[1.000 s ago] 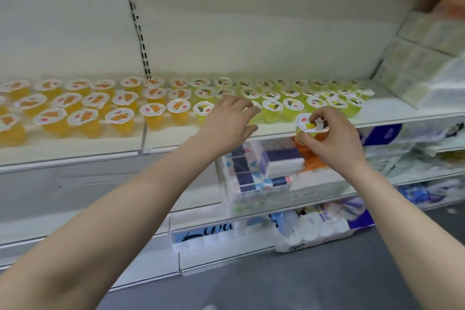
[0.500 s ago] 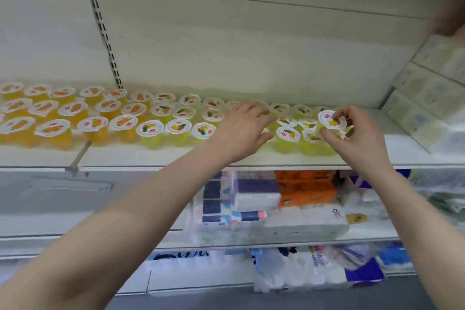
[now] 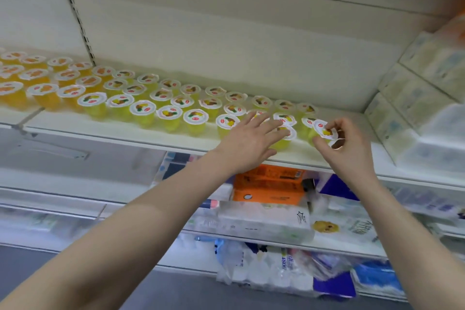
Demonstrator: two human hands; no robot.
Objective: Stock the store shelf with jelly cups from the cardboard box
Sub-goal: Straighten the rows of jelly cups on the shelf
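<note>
Several yellow-green jelly cups [image 3: 169, 115] stand in rows on the white shelf [image 3: 130, 133], with orange ones [image 3: 45, 94] further left. My right hand [image 3: 344, 148] pinches one tilted yellow-green jelly cup [image 3: 324, 131] by its lid rim at the right end of the rows, just above the shelf. My left hand [image 3: 251, 142] lies flat with straight fingers over a front-row cup [image 3: 285, 138], touching its lid. The cardboard box is out of view.
White wrapped packs [image 3: 425, 113] are stacked at the shelf's right end, close to my right hand. Bare shelf lies along the front edge. Below are an orange box [image 3: 269, 185], tissue packs [image 3: 264, 221] and bagged goods [image 3: 276, 269]. The grey floor shows at the bottom.
My right hand has carried its cup from below the shelf edge up to the right end of the rows. My left hand opened flat over the front cups. The view tilted upward.
</note>
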